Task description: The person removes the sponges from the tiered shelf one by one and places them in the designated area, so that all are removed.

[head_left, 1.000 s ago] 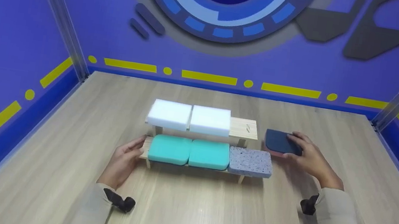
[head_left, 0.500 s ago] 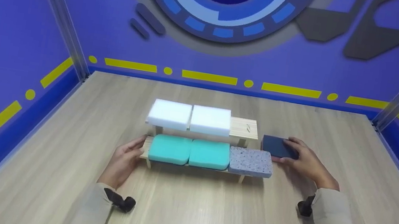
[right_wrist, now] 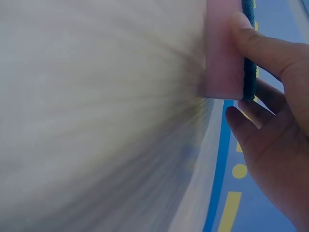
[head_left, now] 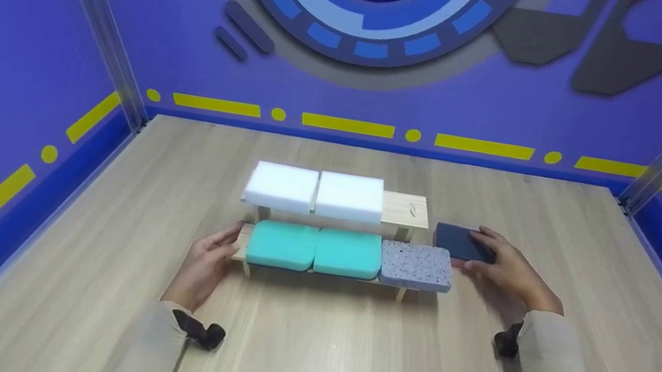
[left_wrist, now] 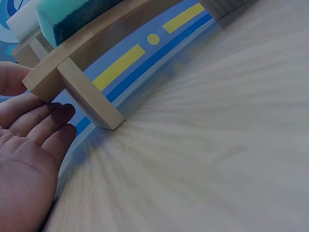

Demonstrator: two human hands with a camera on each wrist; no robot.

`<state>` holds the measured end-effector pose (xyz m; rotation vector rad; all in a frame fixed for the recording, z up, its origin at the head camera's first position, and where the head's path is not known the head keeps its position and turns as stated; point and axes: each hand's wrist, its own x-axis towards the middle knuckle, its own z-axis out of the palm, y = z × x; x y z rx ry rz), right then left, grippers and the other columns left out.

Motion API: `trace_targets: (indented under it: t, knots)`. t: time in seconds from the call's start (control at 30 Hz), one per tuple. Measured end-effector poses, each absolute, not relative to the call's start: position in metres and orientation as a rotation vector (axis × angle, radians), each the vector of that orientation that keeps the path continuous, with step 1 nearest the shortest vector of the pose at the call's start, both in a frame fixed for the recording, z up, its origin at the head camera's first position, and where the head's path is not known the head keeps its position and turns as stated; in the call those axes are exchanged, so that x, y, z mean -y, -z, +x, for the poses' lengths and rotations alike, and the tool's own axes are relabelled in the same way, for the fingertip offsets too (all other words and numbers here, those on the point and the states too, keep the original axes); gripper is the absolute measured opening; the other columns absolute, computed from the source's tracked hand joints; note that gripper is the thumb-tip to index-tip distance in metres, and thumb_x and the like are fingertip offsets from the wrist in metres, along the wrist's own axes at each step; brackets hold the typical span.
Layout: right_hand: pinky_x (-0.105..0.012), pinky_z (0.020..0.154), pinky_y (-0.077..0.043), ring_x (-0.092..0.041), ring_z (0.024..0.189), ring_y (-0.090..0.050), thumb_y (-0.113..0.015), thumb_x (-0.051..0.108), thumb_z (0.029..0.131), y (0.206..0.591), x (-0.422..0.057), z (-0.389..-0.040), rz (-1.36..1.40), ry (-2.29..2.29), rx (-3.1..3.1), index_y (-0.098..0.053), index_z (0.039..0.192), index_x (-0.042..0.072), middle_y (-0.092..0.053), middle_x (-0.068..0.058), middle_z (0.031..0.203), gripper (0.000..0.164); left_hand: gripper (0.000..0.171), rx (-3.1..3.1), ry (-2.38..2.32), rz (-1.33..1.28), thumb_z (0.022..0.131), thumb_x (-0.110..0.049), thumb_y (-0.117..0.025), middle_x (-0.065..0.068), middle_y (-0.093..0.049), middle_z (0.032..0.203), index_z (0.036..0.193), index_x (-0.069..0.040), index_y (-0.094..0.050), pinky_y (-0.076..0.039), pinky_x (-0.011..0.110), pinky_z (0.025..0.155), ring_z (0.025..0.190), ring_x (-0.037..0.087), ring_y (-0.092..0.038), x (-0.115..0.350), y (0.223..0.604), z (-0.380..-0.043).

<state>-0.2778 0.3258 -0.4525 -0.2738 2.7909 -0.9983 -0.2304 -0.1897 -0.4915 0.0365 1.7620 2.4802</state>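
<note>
In the head view my left hand [head_left: 205, 266] holds the left end of the front wooden stand [head_left: 244, 238], thumb toward the near side. The left wrist view shows its fingers [left_wrist: 58, 118] beside a leg. On this stand sit two turquoise sponges [head_left: 283, 245] and a speckled grey-purple sponge [head_left: 416, 266], which overhangs the right end. My right hand [head_left: 512, 269] grips a sponge with a dark scouring top [head_left: 460, 241] to the right of both stands. Pink foam [right_wrist: 224, 53] forms its lower layer, seen against the tabletop in the right wrist view.
Behind the front stand is another wooden stand [head_left: 404, 209] bearing two white sponges [head_left: 282, 186] at its left and middle; bare wood shows at its right. Blue printed walls [head_left: 350, 103] enclose the light wooden table [head_left: 306, 353].
My right hand has brought the pink-and-dark sponge nearer and slightly left, then kept it still over the last half second. My left hand stays at the stand's end.
</note>
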Motion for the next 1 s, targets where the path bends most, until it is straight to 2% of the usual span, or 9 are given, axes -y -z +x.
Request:
trace_targets:
  t: [0.43, 0.7, 1.0]
  knots:
    - [-0.065, 0.113, -0.016, -0.051, 0.143, -0.011, -0.065, 0.014, 0.090, 0.453, -0.326, -0.279, -0.281, 0.965, -2.810, -0.035, 0.147, 0.001, -0.013, -0.024, 0.159, 0.065, 0.056, -1.742, -2.494, 0.067, 0.095, 0.004, -0.045, 0.022, -0.021, 0.157, 0.147, 0.010, -0.025, -0.014, 0.040, 0.120, 0.147, 0.029, -0.017, 0.190, 0.492, -0.230]
    - [-0.064, 0.114, -0.014, -0.047, 0.145, -0.008, -0.069, 0.019, 0.088, 0.449, -0.329, -0.275, -0.195, 0.993, -2.781, -0.030, 0.150, 0.005, -0.009, -0.019, 0.161, 0.074, 0.055, -1.751, -2.476, 0.042, 0.095, 0.003, -0.045, 0.020, -0.023, 0.157, 0.147, 0.007, -0.027, -0.016, 0.041, 0.120, 0.147, 0.028, -0.019, 0.189, 0.492, -0.230]
    - [-0.064, 0.113, -0.018, -0.048, 0.143, -0.017, -0.068, 0.027, 0.089, 0.438, -0.335, -0.270, -0.325, 0.999, -2.848, -0.031, 0.148, -0.001, -0.021, -0.025, 0.156, 0.075, 0.054, -1.756, -2.483, 0.025, 0.095, 0.003, -0.046, 0.020, -0.025, 0.156, 0.146, 0.008, -0.028, -0.017, 0.042, 0.120, 0.146, 0.028, -0.022, 0.189, 0.491, -0.230]
